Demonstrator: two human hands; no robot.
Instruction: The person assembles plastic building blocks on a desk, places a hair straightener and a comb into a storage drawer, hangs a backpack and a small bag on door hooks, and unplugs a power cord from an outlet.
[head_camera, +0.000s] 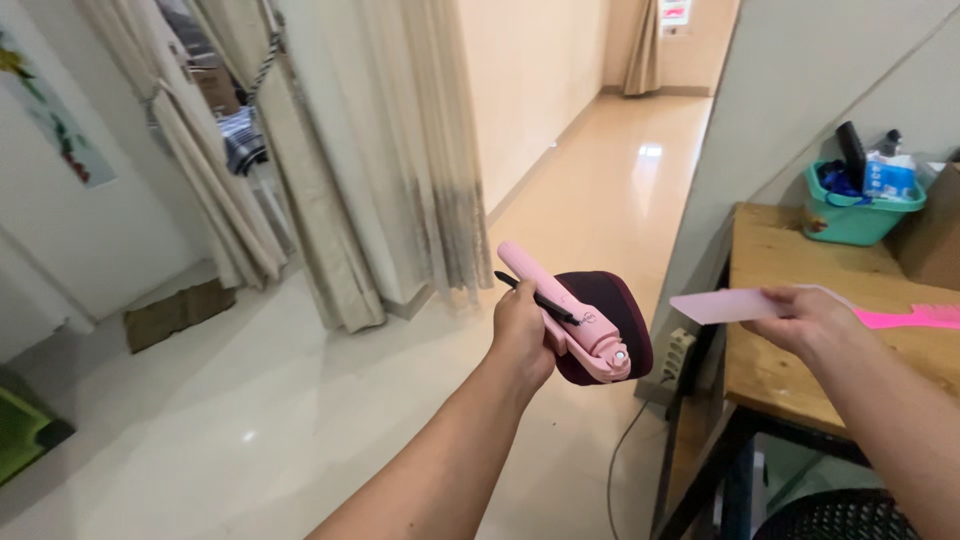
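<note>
The left hand (522, 335) is closed tight around a pink hair straightener (565, 318), held up in mid-air over the pale floor (250, 420), near the middle of the room and left of the wooden table (790, 300). Pinched along with it are a thin black pen (540, 298) lying across the straightener's body and a dark maroon pad (615, 320) pressed behind it. The straightener looks stiff and fairly light, its smooth plastic shell likely a bit slippery, so the thick handle near the hinge seems the safest place to grip; the pad looks soft and would give under the fingers, while the loose pen could slide out of so full a handful. The right hand (812, 318) is clamped on one end of a flat, pale pink card-like piece (722, 306), held level just over the table's near left edge; it looks thin and bendable. Just right of that hand a bright pink comb (915, 317) lies on the table. At the far end of the table stands a teal plastic basket (855, 220), holding a dark upright object, something blue and a light blue and white packet; I cannot tell more. A brown box (935, 235) sits beside it on the right. Curtains (380, 150) hang on the far left.
</note>
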